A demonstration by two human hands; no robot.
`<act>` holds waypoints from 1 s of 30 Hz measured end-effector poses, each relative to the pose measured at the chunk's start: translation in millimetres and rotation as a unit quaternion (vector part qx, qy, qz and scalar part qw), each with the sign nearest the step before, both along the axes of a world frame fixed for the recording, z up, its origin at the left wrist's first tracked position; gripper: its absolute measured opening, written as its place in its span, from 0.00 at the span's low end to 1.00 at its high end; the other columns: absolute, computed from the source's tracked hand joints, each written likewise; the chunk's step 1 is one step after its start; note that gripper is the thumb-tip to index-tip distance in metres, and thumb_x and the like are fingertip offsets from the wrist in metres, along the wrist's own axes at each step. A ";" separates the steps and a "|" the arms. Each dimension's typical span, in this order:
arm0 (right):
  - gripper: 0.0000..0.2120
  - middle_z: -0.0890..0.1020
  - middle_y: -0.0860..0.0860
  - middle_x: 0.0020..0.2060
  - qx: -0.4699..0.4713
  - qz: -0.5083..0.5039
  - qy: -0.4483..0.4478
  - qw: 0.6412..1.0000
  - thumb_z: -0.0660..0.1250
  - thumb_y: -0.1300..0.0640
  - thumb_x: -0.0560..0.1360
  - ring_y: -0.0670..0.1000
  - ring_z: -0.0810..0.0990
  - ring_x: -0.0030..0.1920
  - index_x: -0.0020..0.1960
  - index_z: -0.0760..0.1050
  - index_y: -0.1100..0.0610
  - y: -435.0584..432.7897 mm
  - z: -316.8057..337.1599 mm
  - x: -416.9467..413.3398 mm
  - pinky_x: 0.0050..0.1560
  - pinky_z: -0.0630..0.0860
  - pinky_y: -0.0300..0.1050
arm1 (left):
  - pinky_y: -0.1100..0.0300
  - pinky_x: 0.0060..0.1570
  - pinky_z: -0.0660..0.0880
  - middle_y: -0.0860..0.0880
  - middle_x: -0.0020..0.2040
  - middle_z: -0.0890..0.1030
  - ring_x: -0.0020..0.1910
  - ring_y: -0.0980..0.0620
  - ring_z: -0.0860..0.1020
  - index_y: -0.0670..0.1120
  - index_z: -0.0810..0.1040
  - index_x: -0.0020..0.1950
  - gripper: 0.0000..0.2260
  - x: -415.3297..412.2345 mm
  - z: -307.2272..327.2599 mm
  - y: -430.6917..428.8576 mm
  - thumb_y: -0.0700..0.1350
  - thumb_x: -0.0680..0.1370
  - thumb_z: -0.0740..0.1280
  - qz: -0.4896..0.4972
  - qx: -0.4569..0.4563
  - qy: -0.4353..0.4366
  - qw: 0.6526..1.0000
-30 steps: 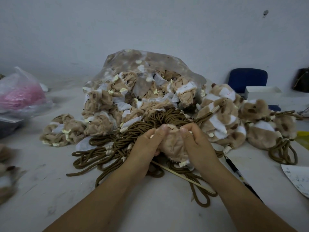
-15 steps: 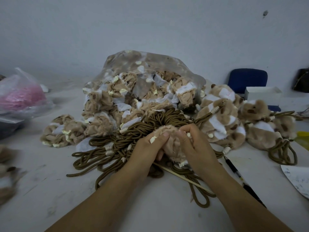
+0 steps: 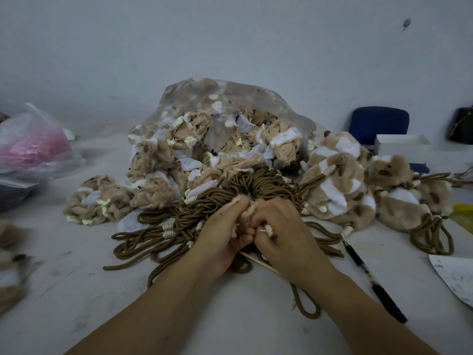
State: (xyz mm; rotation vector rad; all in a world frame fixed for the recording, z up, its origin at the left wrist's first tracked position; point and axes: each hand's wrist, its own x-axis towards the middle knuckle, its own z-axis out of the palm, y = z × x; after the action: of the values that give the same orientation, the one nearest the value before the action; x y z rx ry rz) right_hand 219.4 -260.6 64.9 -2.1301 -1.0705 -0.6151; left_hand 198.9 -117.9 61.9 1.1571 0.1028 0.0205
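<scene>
My left hand (image 3: 222,235) and my right hand (image 3: 284,233) are pressed together over a small tan plush piece (image 3: 246,210), fingers curled round it so that little of it shows. White fluff sticks out between my fingers. The hands sit on a heap of brown cords (image 3: 179,226) with pale beads. A thin wooden stick (image 3: 258,262) lies under my hands on the table.
A clear bag of inside-out tan plush skins (image 3: 215,139) fills the middle back. Finished brown-and-white plush toys (image 3: 340,190) lie at the right. A black pen (image 3: 376,285), a paper sheet (image 3: 455,278), a pink-filled bag (image 3: 30,147), a white box (image 3: 401,147) and a blue chair (image 3: 378,124) surround them.
My hands have closed tighter round the plush piece and moved slightly toward me; far less of the plush shows than before.
</scene>
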 end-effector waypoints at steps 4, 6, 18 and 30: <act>0.06 0.68 0.36 0.41 0.045 -0.016 0.007 0.999 0.56 0.51 0.76 0.46 0.67 0.45 0.42 0.67 0.49 -4.5 1.5 0.3 0.46 0.65 0.36 | 0.63 0.34 0.79 0.46 0.41 0.83 0.35 0.55 0.81 0.45 0.82 0.52 0.11 -1.2 0.6 1.6 0.51 0.79 0.66 0.003 -0.100 0.003 0.995; 0.10 0.68 0.37 0.38 0.073 -0.017 0.007 0.997 0.52 0.51 0.79 0.47 0.68 0.42 0.40 0.66 0.48 -5.1 1.2 1.4 0.45 0.64 0.39 | 0.62 0.40 0.79 0.47 0.44 0.83 0.39 0.54 0.82 0.46 0.83 0.52 0.11 -2.0 -1.7 1.1 0.51 0.80 0.65 -0.016 -0.117 -0.022 0.993; 0.13 0.74 0.48 0.49 0.165 -0.057 0.236 0.956 0.59 0.40 0.75 0.46 0.76 0.45 0.48 0.74 0.49 -9.5 -5.4 15.4 0.42 0.73 0.36 | 0.62 0.57 0.76 0.43 0.58 0.83 0.60 0.49 0.80 0.47 0.85 0.53 0.10 -1.8 -8.1 -4.5 0.47 0.79 0.65 -0.034 0.008 -0.128 0.991; 0.08 0.75 0.51 0.32 0.294 0.021 0.340 0.893 0.60 0.52 0.80 0.50 0.70 0.32 0.43 0.72 0.49 -10.9 -2.4 13.3 0.28 0.68 0.39 | 0.58 0.46 0.70 0.50 0.36 0.74 0.40 0.51 0.72 0.54 0.77 0.33 0.08 1.0 -11.8 -4.2 0.49 0.73 0.69 0.025 0.093 -0.106 0.990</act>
State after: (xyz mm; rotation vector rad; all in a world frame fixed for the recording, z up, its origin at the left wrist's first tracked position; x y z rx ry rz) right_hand 232.7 -271.5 62.5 -1.5737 -0.4507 -0.1046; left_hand 199.9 -122.1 50.1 1.3316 -0.0599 0.2017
